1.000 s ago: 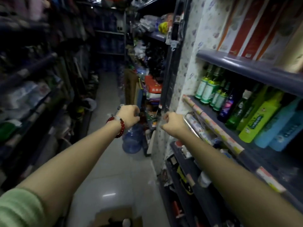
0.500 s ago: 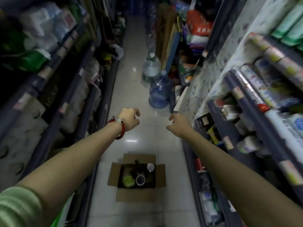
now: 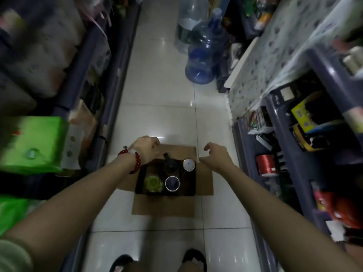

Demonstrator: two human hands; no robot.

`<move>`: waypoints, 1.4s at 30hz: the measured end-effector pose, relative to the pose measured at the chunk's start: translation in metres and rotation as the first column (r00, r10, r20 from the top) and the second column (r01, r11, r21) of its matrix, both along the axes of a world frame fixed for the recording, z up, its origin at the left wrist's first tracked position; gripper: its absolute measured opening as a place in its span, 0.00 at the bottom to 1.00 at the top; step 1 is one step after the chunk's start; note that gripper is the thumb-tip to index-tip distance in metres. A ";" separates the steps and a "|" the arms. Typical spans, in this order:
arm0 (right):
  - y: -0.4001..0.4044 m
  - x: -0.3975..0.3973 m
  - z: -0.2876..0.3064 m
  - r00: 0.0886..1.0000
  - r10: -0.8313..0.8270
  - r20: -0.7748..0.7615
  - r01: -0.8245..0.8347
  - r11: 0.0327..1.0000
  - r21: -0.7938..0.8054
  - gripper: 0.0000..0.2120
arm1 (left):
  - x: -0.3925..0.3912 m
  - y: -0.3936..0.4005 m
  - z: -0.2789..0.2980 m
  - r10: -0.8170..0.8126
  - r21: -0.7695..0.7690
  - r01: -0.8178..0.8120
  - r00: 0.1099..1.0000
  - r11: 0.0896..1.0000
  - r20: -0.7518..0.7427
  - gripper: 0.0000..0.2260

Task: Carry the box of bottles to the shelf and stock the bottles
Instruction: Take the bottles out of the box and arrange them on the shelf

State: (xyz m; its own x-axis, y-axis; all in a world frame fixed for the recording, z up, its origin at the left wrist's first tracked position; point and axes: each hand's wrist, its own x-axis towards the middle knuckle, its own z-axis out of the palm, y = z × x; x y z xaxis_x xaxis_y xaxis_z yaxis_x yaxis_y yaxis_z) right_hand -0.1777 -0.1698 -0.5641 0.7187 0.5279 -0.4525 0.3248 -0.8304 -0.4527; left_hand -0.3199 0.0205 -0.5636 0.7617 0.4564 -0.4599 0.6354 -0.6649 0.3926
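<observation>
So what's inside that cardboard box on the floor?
The cardboard box holds four bottles seen from above: green-capped, dark-necked, white-capped, and blue-capped. Their bodies and the box bottom are hidden in shadow.

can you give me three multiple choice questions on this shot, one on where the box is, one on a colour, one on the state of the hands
1. Where is the cardboard box?
A. on a shelf
B. on the floor of the aisle
C. in the person's arms

2. What colour is the bead bracelet on the left wrist?
A. red
B. blue
C. white

3. What state are the hands in?
A. both grip the box
B. each holds a bottle
C. both are empty, over the box

Answers:
1. B, the box sits open on the pale tiled floor between the shelf rows.
2. A, the beads are red.
3. C, the left hand and right hand hover with loose fingers, holding nothing.
</observation>
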 end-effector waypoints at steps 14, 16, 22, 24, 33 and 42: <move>0.004 0.002 -0.251 0.985 0.025 0.169 -0.037 0.997 0.066 0.28 | -0.015 -0.003 -0.237 -0.019 0.008 0.018 0.989 1.000 0.145 0.15; 0.003 -0.001 -0.268 0.984 0.004 0.180 -0.031 0.988 0.151 0.28 | -0.024 -0.006 -0.250 -0.022 -0.020 0.027 0.979 0.999 0.204 0.14; 0.004 -0.011 -0.307 0.968 -0.073 0.239 0.000 0.956 0.294 0.21 | -0.048 -0.024 -0.272 -0.003 -0.034 0.019 0.905 0.999 0.426 0.12; 0.005 -0.015 -0.314 0.966 -0.075 0.248 -0.008 0.948 0.319 0.22 | -0.054 -0.028 -0.280 0.019 -0.050 0.005 0.886 0.999 0.463 0.13; 0.012 -0.021 -0.332 0.959 -0.130 0.251 0.004 0.894 0.448 0.27 | -0.077 -0.026 -0.308 0.005 -0.097 0.047 0.883 0.994 0.469 0.40; 0.018 -0.019 -0.349 0.946 -0.168 0.278 0.001 0.856 0.516 0.34 | -0.075 -0.019 -0.311 0.059 -0.059 -0.035 0.866 0.998 0.496 0.34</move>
State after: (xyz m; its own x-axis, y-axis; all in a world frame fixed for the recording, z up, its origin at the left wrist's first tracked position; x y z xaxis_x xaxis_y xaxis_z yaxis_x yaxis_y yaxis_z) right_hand -0.1963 -0.1522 -0.9128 0.8272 0.5519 0.1055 0.4535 -0.5449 -0.7053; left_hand -0.3945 0.0018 -0.8748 0.8733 0.4849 -0.0475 0.3778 -0.6122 0.6946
